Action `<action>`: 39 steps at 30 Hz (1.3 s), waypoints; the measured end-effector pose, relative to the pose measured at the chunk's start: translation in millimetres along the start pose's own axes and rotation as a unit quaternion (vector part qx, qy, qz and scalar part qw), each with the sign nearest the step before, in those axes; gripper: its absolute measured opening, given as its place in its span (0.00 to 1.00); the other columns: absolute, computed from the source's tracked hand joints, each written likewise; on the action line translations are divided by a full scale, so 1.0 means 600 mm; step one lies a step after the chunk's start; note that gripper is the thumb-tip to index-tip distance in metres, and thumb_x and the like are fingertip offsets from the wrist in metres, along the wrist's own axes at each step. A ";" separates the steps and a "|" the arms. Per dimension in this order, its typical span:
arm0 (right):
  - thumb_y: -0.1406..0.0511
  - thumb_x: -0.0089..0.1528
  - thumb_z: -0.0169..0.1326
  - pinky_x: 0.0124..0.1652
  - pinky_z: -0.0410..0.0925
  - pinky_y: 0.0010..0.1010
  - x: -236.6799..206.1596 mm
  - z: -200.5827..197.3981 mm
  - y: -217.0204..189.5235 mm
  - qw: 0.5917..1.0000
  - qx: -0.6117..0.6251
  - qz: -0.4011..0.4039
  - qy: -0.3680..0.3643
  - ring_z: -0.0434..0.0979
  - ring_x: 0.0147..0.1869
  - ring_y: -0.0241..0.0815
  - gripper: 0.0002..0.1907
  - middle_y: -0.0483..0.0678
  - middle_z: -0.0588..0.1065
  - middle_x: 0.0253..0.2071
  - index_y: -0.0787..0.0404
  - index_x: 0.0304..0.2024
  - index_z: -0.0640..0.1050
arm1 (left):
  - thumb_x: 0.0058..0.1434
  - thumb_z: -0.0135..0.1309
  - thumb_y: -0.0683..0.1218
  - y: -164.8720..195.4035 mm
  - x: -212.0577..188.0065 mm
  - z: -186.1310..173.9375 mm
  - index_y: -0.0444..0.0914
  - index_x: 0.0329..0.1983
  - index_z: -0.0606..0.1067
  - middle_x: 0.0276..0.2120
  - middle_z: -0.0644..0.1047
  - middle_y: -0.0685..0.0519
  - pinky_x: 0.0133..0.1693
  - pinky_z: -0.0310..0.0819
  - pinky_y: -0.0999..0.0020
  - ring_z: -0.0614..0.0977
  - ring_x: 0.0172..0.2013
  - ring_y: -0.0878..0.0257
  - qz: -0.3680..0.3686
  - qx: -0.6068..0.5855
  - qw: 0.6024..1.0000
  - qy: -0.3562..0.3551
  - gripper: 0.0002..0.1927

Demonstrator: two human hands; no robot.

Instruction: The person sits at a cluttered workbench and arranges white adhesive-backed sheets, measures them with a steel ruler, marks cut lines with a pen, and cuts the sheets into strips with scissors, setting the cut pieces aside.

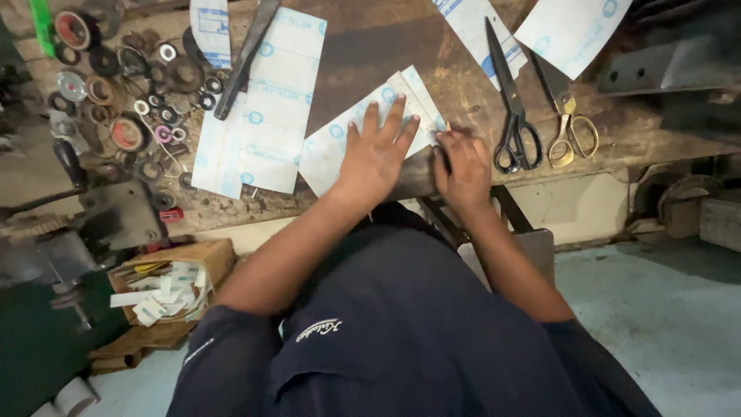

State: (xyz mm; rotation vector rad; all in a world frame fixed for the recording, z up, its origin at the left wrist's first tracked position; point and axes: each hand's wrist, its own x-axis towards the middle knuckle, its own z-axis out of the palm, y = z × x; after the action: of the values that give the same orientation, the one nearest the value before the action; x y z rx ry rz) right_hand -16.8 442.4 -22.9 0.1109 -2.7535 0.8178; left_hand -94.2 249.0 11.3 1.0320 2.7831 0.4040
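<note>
The left hand [376,154] lies flat with fingers spread on the white sheet [340,143], whose long axis runs from 7 to 1 o'clock on the table [370,46], while the right hand [465,166], just beside at 3 o'clock, curls its fingers over the sheet's near edge, maybe pinching something small, I cannot tell.

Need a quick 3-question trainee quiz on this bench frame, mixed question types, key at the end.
1. True or false: the left hand lies flat, fingers spread, on the white sheet with pale blue print.
2. Multiple choice: what lies just right of the right hand on the worn wooden bench?
A. black-handled scissors
B. a hammer
C. a paint brush
3. Fill in: the second pair of scissors, further right, has ____-coloured handles.

Key: 1 true; 2 A; 3 gold.
</note>
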 end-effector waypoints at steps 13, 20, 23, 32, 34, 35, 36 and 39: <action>0.72 0.62 0.62 0.51 0.68 0.46 0.018 0.043 0.011 1.000 -0.001 0.018 -0.001 0.76 0.50 0.58 0.16 0.56 0.78 0.52 0.64 0.53 0.77 | 0.63 0.48 0.43 -0.048 0.051 0.004 0.47 0.69 0.71 0.75 0.54 0.50 0.50 0.72 0.30 0.64 0.63 0.36 -0.016 -0.039 0.997 -0.068 0.28; 0.73 0.60 0.62 0.51 0.69 0.44 0.027 0.064 0.017 0.999 -0.023 0.016 -0.017 0.77 0.50 0.55 0.18 0.55 0.78 0.53 0.63 0.53 0.78 | 0.64 0.48 0.43 -0.072 0.054 0.029 0.48 0.69 0.72 0.76 0.52 0.46 0.52 0.70 0.28 0.63 0.65 0.36 -0.024 -0.060 0.997 -0.046 0.27; 0.74 0.62 0.62 0.51 0.69 0.43 0.032 0.072 0.020 1.000 -0.006 0.012 -0.016 0.76 0.50 0.55 0.17 0.55 0.78 0.53 0.63 0.54 0.78 | 0.62 0.49 0.42 -0.082 0.054 0.036 0.48 0.68 0.73 0.75 0.51 0.41 0.50 0.71 0.29 0.64 0.65 0.36 -0.025 -0.063 0.997 -0.039 0.29; 0.74 0.62 0.63 0.51 0.69 0.43 0.036 0.082 0.016 0.999 -0.017 0.016 -0.024 0.76 0.50 0.55 0.18 0.56 0.78 0.53 0.63 0.54 0.77 | 0.62 0.52 0.43 -0.091 0.053 0.044 0.48 0.68 0.74 0.74 0.53 0.38 0.48 0.74 0.33 0.66 0.65 0.37 -0.023 -0.044 0.999 -0.017 0.28; 0.74 0.62 0.63 0.51 0.69 0.44 0.037 0.084 0.018 0.999 -0.018 0.009 -0.025 0.76 0.50 0.55 0.18 0.56 0.78 0.53 0.63 0.54 0.77 | 0.62 0.52 0.43 -0.092 0.054 0.044 0.48 0.67 0.74 0.74 0.54 0.38 0.48 0.75 0.34 0.66 0.65 0.37 -0.019 -0.035 0.999 -0.014 0.28; 0.74 0.62 0.63 0.51 0.69 0.44 0.037 0.085 0.019 0.999 -0.018 0.006 -0.025 0.76 0.50 0.55 0.18 0.55 0.78 0.53 0.63 0.54 0.77 | 0.62 0.52 0.43 -0.093 0.055 0.043 0.48 0.67 0.75 0.74 0.54 0.37 0.47 0.75 0.35 0.66 0.64 0.38 -0.018 -0.033 0.999 -0.015 0.28; 0.74 0.61 0.63 0.50 0.69 0.44 0.037 0.086 0.020 1.000 -0.015 0.007 -0.025 0.76 0.50 0.55 0.18 0.56 0.78 0.53 0.63 0.54 0.77 | 0.61 0.52 0.43 -0.094 0.055 0.043 0.48 0.67 0.75 0.74 0.54 0.37 0.47 0.76 0.35 0.66 0.64 0.38 -0.016 -0.030 0.999 -0.016 0.28; 0.74 0.61 0.63 0.50 0.69 0.44 0.036 0.088 0.025 1.000 -0.012 0.010 -0.025 0.76 0.49 0.55 0.19 0.56 0.78 0.53 0.63 0.54 0.78 | 0.62 0.52 0.42 -0.095 0.057 0.041 0.46 0.67 0.75 0.73 0.54 0.36 0.44 0.76 0.37 0.67 0.63 0.37 -0.012 -0.029 0.999 -0.020 0.28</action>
State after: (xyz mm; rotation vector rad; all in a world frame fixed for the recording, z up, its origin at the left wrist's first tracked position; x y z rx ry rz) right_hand -51.7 426.0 -67.3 0.1010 -2.8141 0.7979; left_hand -149.5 235.2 -30.7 0.9810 2.7297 0.4519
